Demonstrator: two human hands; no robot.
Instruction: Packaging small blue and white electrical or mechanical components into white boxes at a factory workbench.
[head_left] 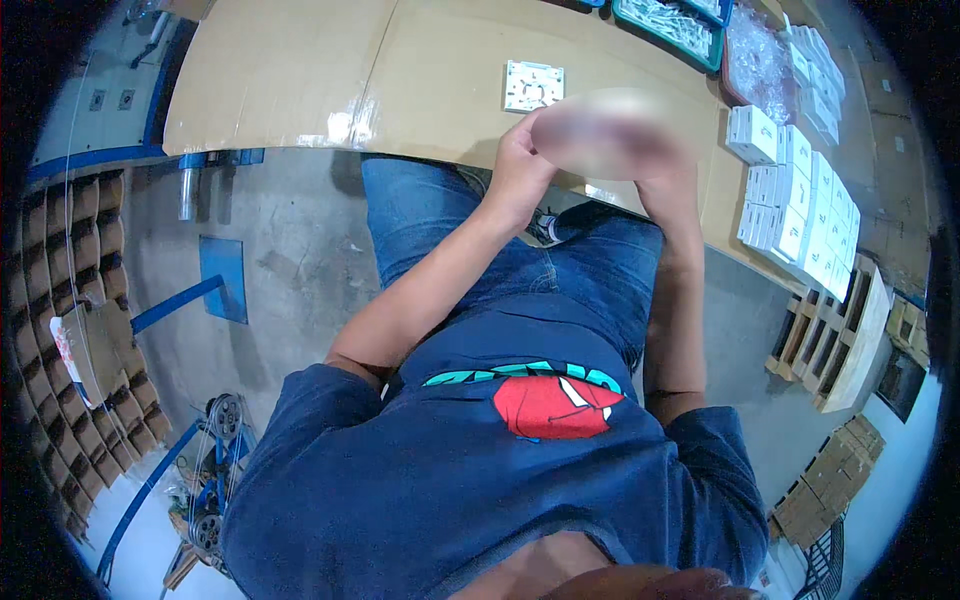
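My left hand (517, 160) and my right hand (672, 178) are raised together at the near edge of a cardboard-covered table (300, 80). Between them is a pale object that is blurred out, so I cannot tell what it is or how it is gripped. My left fingers curl against its left side and my right hand sits under its right side. A white square plastic plate (533, 85) lies flat on the cardboard just beyond my hands.
Stacked small white boxes (800, 200) line the table's right side. A green tray (670, 25) of white parts and a clear bag (755, 60) stand at the back. Wooden pallets (835, 330) lie on the floor at right; a divided cardboard carton (85, 330) is at left.
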